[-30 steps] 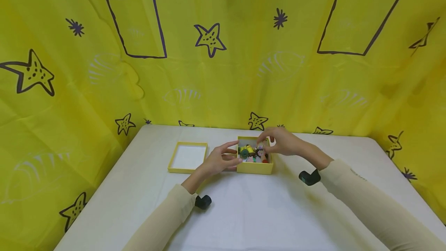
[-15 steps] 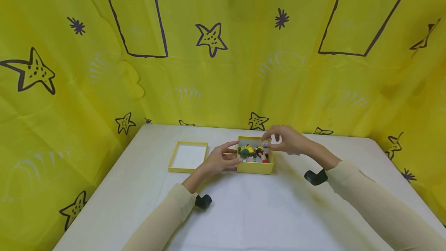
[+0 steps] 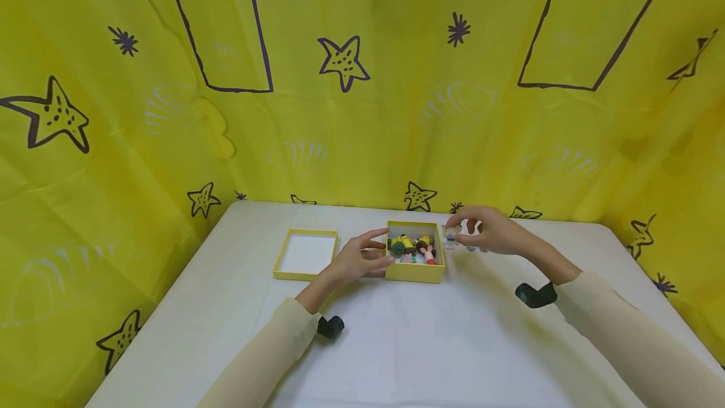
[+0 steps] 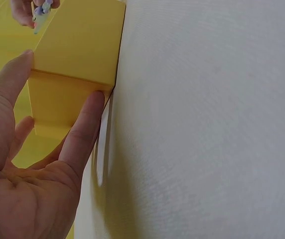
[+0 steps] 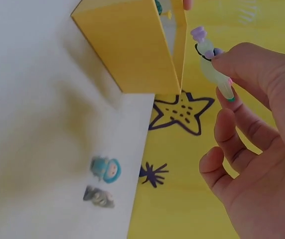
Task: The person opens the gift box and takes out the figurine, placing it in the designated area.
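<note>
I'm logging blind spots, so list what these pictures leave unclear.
Head: the teal figure and gray figure, mostly behind the right hand.
Right wrist: both figures' details, blurred.
Left wrist: inside of the yellow box, hidden by its sides.
Left wrist: most of the right hand, cut by the top edge.
Head: the face of the held figure, too small.

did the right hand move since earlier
Yes, rightward: in the head view, the right hand has gone from reaching over the box to just right of it.

Pale figurine (image 5: 210, 70) in the right hand (image 5: 274, 162), near a yellow box (image 5: 132, 50).
</note>
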`<state>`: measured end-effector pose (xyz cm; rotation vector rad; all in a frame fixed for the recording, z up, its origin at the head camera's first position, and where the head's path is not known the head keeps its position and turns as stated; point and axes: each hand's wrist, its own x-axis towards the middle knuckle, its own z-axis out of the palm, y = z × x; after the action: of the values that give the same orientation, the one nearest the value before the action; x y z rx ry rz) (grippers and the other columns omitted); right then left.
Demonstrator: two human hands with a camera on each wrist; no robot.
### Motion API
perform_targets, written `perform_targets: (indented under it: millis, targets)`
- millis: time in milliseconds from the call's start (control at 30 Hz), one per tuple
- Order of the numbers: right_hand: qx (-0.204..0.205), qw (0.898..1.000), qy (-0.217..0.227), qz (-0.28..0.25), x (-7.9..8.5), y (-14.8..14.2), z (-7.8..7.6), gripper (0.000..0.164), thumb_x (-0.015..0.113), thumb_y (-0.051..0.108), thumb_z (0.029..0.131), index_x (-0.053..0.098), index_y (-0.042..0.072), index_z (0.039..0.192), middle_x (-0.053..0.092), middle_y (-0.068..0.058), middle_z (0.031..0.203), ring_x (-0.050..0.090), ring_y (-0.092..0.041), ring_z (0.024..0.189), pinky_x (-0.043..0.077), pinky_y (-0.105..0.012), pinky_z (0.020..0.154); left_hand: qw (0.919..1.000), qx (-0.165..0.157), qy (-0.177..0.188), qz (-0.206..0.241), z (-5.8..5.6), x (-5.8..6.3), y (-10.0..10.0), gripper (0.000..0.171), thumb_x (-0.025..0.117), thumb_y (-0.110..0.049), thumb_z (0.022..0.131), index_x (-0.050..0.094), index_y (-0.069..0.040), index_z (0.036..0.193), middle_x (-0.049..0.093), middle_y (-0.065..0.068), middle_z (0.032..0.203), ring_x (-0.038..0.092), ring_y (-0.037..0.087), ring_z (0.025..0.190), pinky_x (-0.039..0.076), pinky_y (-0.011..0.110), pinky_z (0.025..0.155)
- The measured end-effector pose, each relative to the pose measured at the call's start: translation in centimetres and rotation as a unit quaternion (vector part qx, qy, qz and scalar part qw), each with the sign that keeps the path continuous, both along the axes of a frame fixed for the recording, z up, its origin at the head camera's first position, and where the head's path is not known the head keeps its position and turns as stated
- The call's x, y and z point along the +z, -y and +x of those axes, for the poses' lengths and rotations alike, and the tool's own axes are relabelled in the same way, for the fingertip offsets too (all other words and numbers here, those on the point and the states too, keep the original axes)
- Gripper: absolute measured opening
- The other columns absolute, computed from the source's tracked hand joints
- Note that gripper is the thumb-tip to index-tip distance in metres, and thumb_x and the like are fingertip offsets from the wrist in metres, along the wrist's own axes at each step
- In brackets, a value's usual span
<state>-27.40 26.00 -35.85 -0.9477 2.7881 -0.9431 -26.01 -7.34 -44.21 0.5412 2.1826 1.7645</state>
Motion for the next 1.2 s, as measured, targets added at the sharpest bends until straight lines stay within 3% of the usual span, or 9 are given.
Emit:
perform_targets:
  millis: [300,633,833,1200]
  targets:
    - [-0.006,1.0,-0.017,-0.013,-0.7,-2.6,0.7,0.024,0.077,0.008,0.092,0.076,0.011,0.115,0.071,-0.001,0.108,0.055,-0.018,0.082,0.049,-0.027,0.064,0.9997,0.006,-0.017,-0.017,0.0,-0.1,0.0,0.075,0.078,-0.02,0.094,0.041,-0.015,0.159,0.057,0.022,0.14,0.063,0.034,0.122,0.059,0.04,0.094]
    - [-0.039,0.999,-0.031,0.0,-2.0,-5.2,1.0,0.022,0.079,0.014,0.092,0.077,0.014,0.113,0.071,0.001,0.103,0.054,-0.013,0.078,0.048,-0.025,0.06,0.9999,0.007,0.005,-0.012,0.1,0.1,-0.1,0.075,0.078,-0.02,0.094,0.04,-0.016,0.159,0.055,0.021,0.142,0.062,0.034,0.123,0.061,0.039,0.09]
    - [-0.044,0.998,-0.038,0.005,-2.7,-6.7,1.5,0.021,0.079,0.014,0.092,0.077,0.012,0.113,0.072,0.0,0.105,0.055,-0.011,0.077,0.049,-0.025,0.061,0.9999,0.006,0.0,-0.012,0.0,0.1,0.0,0.075,0.078,-0.02,0.094,0.04,-0.016,0.159,0.056,0.021,0.142,0.062,0.035,0.124,0.06,0.039,0.093]
    - [-0.044,0.999,-0.014,-0.003,-4.4,-8.5,1.7,0.022,0.078,0.015,0.093,0.077,0.013,0.115,0.071,0.002,0.1,0.056,-0.009,0.076,0.049,-0.024,0.057,0.9998,0.004,0.012,-0.014,0.0,0.1,0.0,0.076,0.078,-0.022,0.094,0.039,-0.018,0.16,0.054,0.02,0.144,0.061,0.034,0.125,0.061,0.038,0.089]
